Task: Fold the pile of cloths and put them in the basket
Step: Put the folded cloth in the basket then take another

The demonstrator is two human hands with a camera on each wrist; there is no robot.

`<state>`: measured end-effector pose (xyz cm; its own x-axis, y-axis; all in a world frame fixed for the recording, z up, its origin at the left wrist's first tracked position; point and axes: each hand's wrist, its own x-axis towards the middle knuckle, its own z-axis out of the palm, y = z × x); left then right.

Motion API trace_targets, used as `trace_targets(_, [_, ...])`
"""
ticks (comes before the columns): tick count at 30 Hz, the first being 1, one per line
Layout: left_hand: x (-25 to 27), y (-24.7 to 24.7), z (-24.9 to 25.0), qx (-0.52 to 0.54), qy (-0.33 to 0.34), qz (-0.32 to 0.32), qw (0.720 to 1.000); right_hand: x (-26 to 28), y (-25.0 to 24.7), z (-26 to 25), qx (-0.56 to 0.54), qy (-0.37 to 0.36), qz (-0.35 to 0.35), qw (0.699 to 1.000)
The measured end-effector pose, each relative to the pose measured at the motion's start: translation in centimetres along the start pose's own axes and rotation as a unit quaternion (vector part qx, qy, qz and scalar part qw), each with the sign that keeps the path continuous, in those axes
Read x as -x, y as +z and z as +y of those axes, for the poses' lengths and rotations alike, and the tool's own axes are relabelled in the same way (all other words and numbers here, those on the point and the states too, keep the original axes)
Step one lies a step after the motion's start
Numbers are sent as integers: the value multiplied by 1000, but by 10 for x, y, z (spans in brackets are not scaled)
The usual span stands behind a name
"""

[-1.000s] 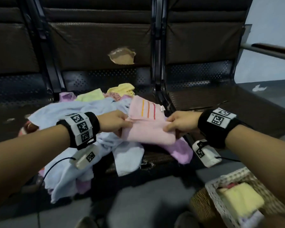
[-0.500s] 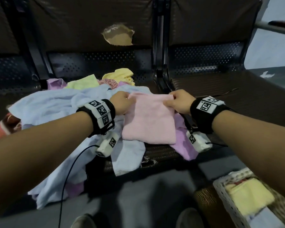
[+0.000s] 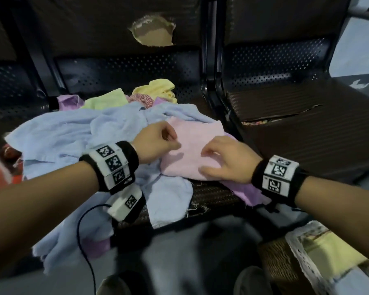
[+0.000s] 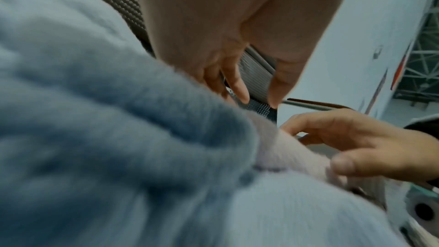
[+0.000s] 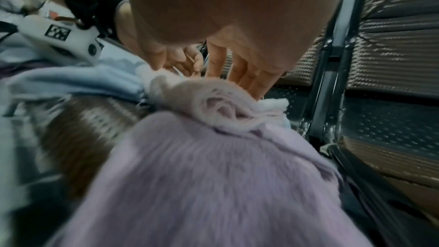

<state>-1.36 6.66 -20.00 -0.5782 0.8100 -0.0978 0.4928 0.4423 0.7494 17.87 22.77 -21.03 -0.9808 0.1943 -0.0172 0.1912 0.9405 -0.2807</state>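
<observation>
A folded pink cloth (image 3: 197,138) lies flat on top of the pile, on the seat of a dark bench (image 3: 307,128). My left hand (image 3: 172,142) sits at its left edge with loosely bent fingers; in the left wrist view the left hand (image 4: 259,97) has thumb and fingers apart and holds nothing. My right hand (image 3: 213,153) rests on the cloth's near right part, straight fingers (image 5: 247,78) pressing down on the pink cloth (image 5: 206,97). The basket (image 3: 300,256) stands on the floor at the lower right, with a folded yellow cloth (image 3: 332,252) inside.
The pile holds a large light blue cloth (image 3: 73,133), a purple cloth (image 3: 248,193) under the pink one, and yellow (image 3: 160,88) and green (image 3: 107,101) cloths at the back. The bench back (image 3: 115,24) has a torn hole. A cable hangs from my left wrist.
Both hands folded the pink cloth over away from me, hiding its striped end, then let go of the far edge and drew back onto its middle.
</observation>
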Motion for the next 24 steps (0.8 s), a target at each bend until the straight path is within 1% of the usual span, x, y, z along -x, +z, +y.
trace_targets(1, [10, 2, -2, -11, 13, -58, 998, 8, 5, 2, 19, -1, -27, 999])
trace_targets(2, [19, 6, -4, -49, 20, -108, 993, 14, 10, 5, 33, 1, -42, 999])
trace_targets(3, [25, 9, -7, -99, 26, -140, 985, 17, 12, 8, 37, 6, -46, 998])
trace_targets(4, [29, 11, -10, -144, 33, -149, 978, 18, 14, 9, 35, 8, -43, 998])
trace_targets(5, [32, 13, -12, -176, 40, -144, 973, 18, 13, 9, 31, 8, -34, 999])
trace_targets(7, [34, 14, -13, -192, 53, -118, 973, 16, 9, 8, 16, 9, -3, 1000])
trace_targets(12, [32, 9, -6, -171, 95, -29, 980, 14, -12, 3, -63, 52, 55, 995])
trace_targets(15, [29, 3, -2, -121, 105, -6, 987, 17, -20, 7, -122, 59, 80, 988])
trace_targets(17, [26, 3, -4, -90, 88, 15, 992, 16, -22, 12, -180, 74, 87, 977])
trace_targets(20, [18, 10, -8, -64, 26, 60, 996, 10, -17, 18, -246, 127, 82, 958])
trace_targets(22, [12, 15, -10, -58, -27, 84, 994, 3, -10, 21, -231, 168, 71, 956])
trace_targets(24, [9, 18, -13, -94, -66, 91, 989, -5, -3, 23, -185, 209, 55, 959])
